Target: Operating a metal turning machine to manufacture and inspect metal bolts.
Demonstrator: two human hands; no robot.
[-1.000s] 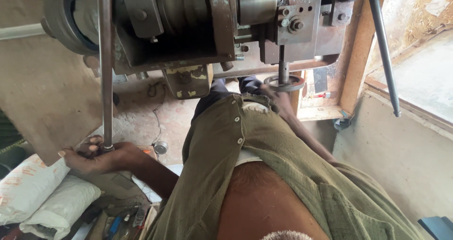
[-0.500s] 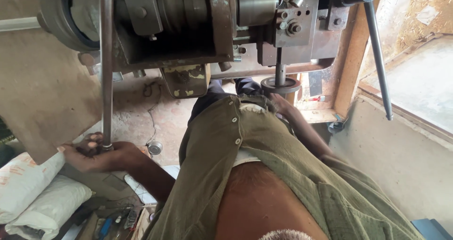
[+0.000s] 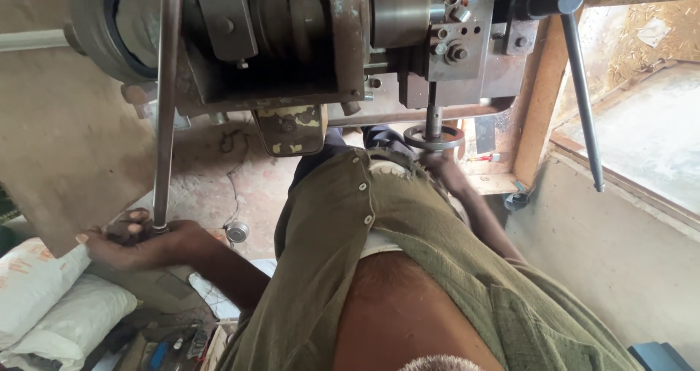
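Since the earlier frame, my left hand [image 3: 142, 241] has slid a little left, fingers clenched around the long steel lever [image 3: 166, 101]. My right hand [image 3: 446, 173] touches the small handwheel [image 3: 433, 137]; its grasp I cannot tell. I should pull steadily, turning gently.

A small machine workshop is shown. The view is dominated by a heavy, worn metal machine [image 3: 306, 50] with pulleys, bolts and bare steel parts. From the machine, a long steel lever [image 3: 166, 101] hangs at its left and a second lever with a dark knob [image 3: 580, 87] at its right. Below the machine, a stained concrete floor [image 3: 219, 181] is seen, with white sacks [image 3: 51, 298] and scattered hand tools [image 3: 157, 349] lower left of it. A rough wooden frame [image 3: 536, 116] stands right of the machine.
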